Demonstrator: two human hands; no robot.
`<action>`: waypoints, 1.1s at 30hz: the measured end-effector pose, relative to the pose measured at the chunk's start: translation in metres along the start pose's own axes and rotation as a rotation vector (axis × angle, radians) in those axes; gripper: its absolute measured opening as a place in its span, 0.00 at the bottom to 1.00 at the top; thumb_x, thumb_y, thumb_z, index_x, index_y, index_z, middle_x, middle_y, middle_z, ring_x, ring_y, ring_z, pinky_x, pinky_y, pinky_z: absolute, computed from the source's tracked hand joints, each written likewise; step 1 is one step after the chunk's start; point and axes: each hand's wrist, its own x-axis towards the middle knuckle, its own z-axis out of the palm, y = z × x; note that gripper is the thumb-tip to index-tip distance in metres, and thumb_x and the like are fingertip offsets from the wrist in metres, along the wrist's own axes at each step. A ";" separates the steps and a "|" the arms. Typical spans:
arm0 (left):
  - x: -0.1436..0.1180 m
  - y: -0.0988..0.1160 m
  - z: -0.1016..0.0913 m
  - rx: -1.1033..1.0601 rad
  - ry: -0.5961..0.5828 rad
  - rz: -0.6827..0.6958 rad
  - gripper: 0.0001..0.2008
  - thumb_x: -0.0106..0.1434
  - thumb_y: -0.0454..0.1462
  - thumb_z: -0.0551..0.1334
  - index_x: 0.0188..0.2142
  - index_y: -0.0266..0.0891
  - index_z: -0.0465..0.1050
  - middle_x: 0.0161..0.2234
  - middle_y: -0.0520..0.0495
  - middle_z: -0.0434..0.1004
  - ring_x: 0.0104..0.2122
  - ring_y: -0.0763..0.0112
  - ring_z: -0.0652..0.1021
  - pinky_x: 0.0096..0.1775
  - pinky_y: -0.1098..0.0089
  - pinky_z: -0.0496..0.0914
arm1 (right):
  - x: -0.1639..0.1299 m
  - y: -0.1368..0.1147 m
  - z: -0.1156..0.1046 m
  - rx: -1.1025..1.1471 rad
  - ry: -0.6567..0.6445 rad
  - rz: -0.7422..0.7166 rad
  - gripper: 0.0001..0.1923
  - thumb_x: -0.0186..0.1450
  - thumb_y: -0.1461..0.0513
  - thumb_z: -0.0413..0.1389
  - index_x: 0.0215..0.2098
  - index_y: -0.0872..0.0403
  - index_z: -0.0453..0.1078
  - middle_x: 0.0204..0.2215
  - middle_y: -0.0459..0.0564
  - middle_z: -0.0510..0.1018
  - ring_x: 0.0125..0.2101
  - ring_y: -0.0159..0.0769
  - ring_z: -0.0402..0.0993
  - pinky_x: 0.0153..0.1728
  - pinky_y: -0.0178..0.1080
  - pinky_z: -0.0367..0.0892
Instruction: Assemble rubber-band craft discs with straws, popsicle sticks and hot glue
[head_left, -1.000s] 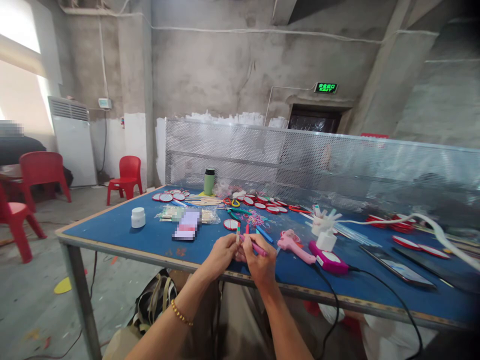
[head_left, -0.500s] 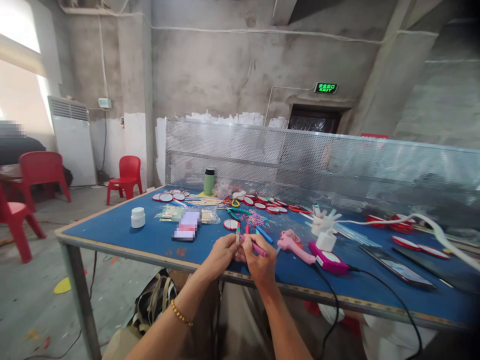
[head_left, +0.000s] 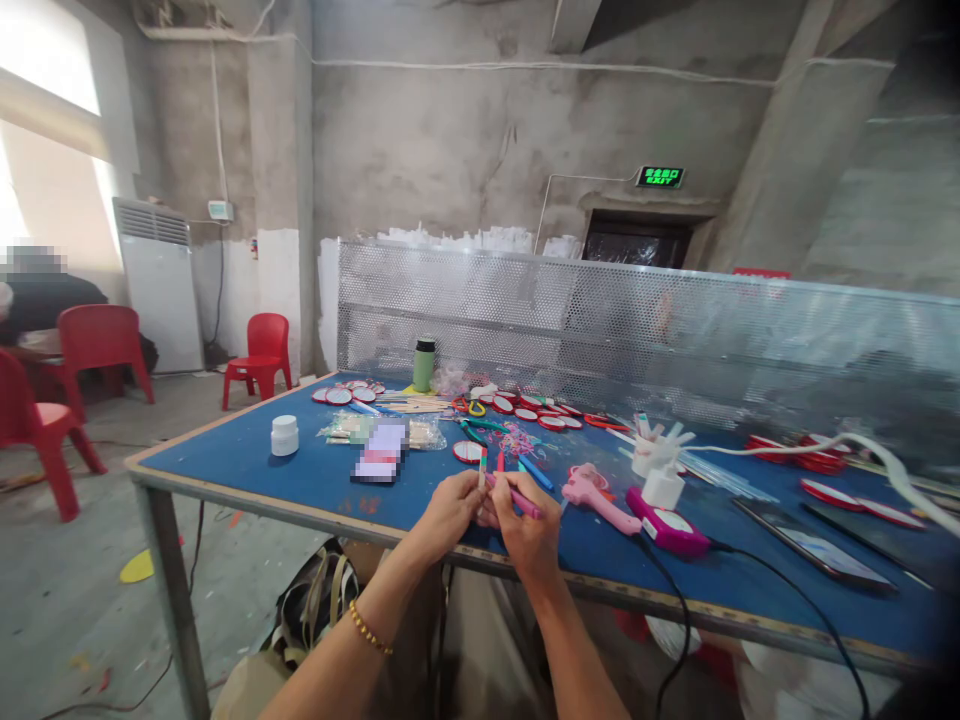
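Both my hands meet just above the near edge of the blue table (head_left: 247,465). My left hand (head_left: 448,512) pinches a small painted craft stick (head_left: 482,467) that stands upright with a green and red tip. My right hand (head_left: 529,528) holds a pink pen (head_left: 517,497) slanted toward the stick. The two hands touch each other. A gold bracelet circles my left wrist. Loose coloured sticks (head_left: 534,470) lie on the table just beyond my fingers.
A pink glue gun (head_left: 596,497), a magenta device (head_left: 667,528) with a black cable, a white jar (head_left: 284,436), a green bottle (head_left: 424,364), red-rimmed discs (head_left: 536,412), scissors and a phone (head_left: 814,545) lie on the table. Perforated metal screen (head_left: 600,320) behind. Red chairs (head_left: 259,355) at left.
My hands hold the same pose on the stick and pen. The view has shifted slightly, so everything sits a little further right and lower in the picture.
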 end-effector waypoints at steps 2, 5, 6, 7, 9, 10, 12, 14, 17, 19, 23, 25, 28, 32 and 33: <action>0.000 0.001 0.000 -0.020 -0.016 0.001 0.20 0.61 0.51 0.57 0.29 0.36 0.66 0.22 0.53 0.67 0.22 0.74 0.70 0.26 0.73 0.64 | 0.000 0.001 0.000 -0.021 0.013 0.000 0.12 0.67 0.61 0.50 0.28 0.54 0.71 0.22 0.46 0.76 0.23 0.32 0.71 0.28 0.34 0.65; 0.000 0.001 0.000 -0.022 -0.025 0.003 0.20 0.61 0.52 0.57 0.29 0.36 0.67 0.22 0.53 0.67 0.22 0.73 0.70 0.27 0.73 0.65 | 0.000 0.001 0.000 -0.015 0.010 0.011 0.12 0.67 0.61 0.50 0.27 0.54 0.70 0.22 0.46 0.75 0.23 0.33 0.71 0.28 0.34 0.65; 0.000 0.001 0.000 -0.018 -0.021 0.003 0.20 0.61 0.52 0.57 0.28 0.36 0.67 0.22 0.52 0.67 0.23 0.74 0.70 0.27 0.73 0.65 | -0.001 0.001 0.000 -0.006 0.001 0.015 0.12 0.67 0.61 0.50 0.28 0.54 0.70 0.22 0.46 0.75 0.23 0.33 0.71 0.28 0.34 0.66; 0.000 0.000 0.000 -0.018 -0.020 0.002 0.21 0.61 0.53 0.57 0.28 0.36 0.66 0.22 0.52 0.67 0.23 0.74 0.69 0.28 0.73 0.65 | -0.001 0.001 0.000 0.002 -0.002 0.020 0.12 0.67 0.62 0.50 0.28 0.54 0.71 0.23 0.46 0.76 0.24 0.33 0.72 0.29 0.34 0.66; 0.000 -0.003 -0.001 -0.033 -0.030 -0.002 0.21 0.61 0.53 0.57 0.29 0.36 0.66 0.23 0.52 0.68 0.23 0.74 0.69 0.28 0.73 0.65 | -0.001 0.000 0.000 0.015 0.010 0.026 0.11 0.67 0.62 0.50 0.28 0.54 0.71 0.24 0.47 0.76 0.25 0.33 0.72 0.29 0.34 0.66; 0.000 -0.004 -0.001 -0.037 -0.037 0.000 0.21 0.61 0.52 0.57 0.29 0.36 0.66 0.23 0.52 0.67 0.23 0.74 0.69 0.27 0.73 0.65 | -0.001 0.000 0.000 0.019 0.019 0.026 0.11 0.67 0.62 0.50 0.29 0.54 0.71 0.24 0.47 0.77 0.25 0.33 0.72 0.29 0.34 0.66; 0.001 -0.005 -0.001 -0.019 -0.033 0.006 0.21 0.62 0.52 0.56 0.28 0.36 0.66 0.23 0.52 0.67 0.23 0.75 0.68 0.27 0.74 0.64 | -0.001 0.000 0.000 0.020 0.020 0.024 0.11 0.67 0.62 0.51 0.29 0.54 0.71 0.24 0.47 0.77 0.25 0.33 0.72 0.30 0.34 0.66; 0.001 -0.005 -0.001 0.005 -0.017 0.009 0.21 0.62 0.52 0.56 0.28 0.36 0.66 0.23 0.52 0.67 0.23 0.75 0.67 0.27 0.74 0.63 | -0.001 0.000 0.001 0.009 0.008 0.020 0.11 0.67 0.62 0.50 0.28 0.54 0.71 0.23 0.46 0.76 0.24 0.33 0.72 0.29 0.34 0.66; 0.001 -0.003 0.000 -0.032 -0.031 -0.002 0.21 0.62 0.52 0.56 0.28 0.36 0.66 0.22 0.53 0.67 0.22 0.75 0.67 0.27 0.74 0.64 | 0.000 0.000 0.001 0.007 0.004 0.023 0.12 0.67 0.61 0.50 0.28 0.54 0.70 0.23 0.46 0.76 0.24 0.33 0.71 0.29 0.34 0.65; 0.001 -0.003 0.000 -0.047 -0.039 -0.010 0.21 0.61 0.52 0.56 0.28 0.36 0.66 0.22 0.53 0.67 0.22 0.75 0.67 0.27 0.74 0.64 | 0.000 -0.001 0.001 0.013 0.010 0.025 0.12 0.67 0.61 0.50 0.28 0.54 0.70 0.23 0.46 0.75 0.24 0.32 0.71 0.29 0.34 0.65; 0.000 -0.003 -0.001 -0.013 -0.015 -0.017 0.21 0.61 0.53 0.57 0.29 0.36 0.68 0.23 0.51 0.69 0.24 0.73 0.70 0.28 0.73 0.66 | 0.001 -0.001 0.001 0.000 0.008 0.028 0.12 0.67 0.61 0.50 0.27 0.53 0.70 0.22 0.45 0.75 0.23 0.32 0.71 0.28 0.34 0.65; 0.000 -0.002 -0.001 -0.036 -0.024 -0.026 0.20 0.60 0.53 0.57 0.30 0.36 0.68 0.23 0.51 0.69 0.23 0.73 0.70 0.28 0.72 0.66 | 0.001 -0.001 0.001 0.002 0.013 0.040 0.12 0.67 0.61 0.50 0.27 0.53 0.69 0.22 0.45 0.76 0.23 0.32 0.71 0.27 0.34 0.65; -0.001 0.001 0.000 -0.075 -0.035 -0.040 0.20 0.59 0.53 0.58 0.29 0.36 0.67 0.22 0.52 0.68 0.22 0.73 0.71 0.28 0.72 0.66 | 0.001 0.000 0.002 0.013 0.018 0.054 0.10 0.67 0.61 0.50 0.29 0.53 0.70 0.23 0.46 0.76 0.24 0.32 0.72 0.28 0.34 0.66; -0.002 0.004 0.001 -0.095 -0.038 -0.036 0.20 0.60 0.53 0.58 0.28 0.36 0.66 0.22 0.53 0.67 0.22 0.74 0.70 0.27 0.73 0.65 | 0.001 0.000 0.002 0.027 0.002 0.049 0.10 0.67 0.61 0.51 0.29 0.53 0.70 0.23 0.46 0.77 0.24 0.33 0.73 0.29 0.34 0.66; -0.002 0.004 0.001 -0.098 -0.038 -0.034 0.20 0.60 0.53 0.58 0.28 0.36 0.66 0.21 0.53 0.67 0.22 0.74 0.70 0.27 0.73 0.65 | 0.001 0.000 0.002 0.030 0.001 0.052 0.10 0.67 0.61 0.51 0.29 0.53 0.70 0.23 0.46 0.77 0.24 0.33 0.73 0.29 0.34 0.66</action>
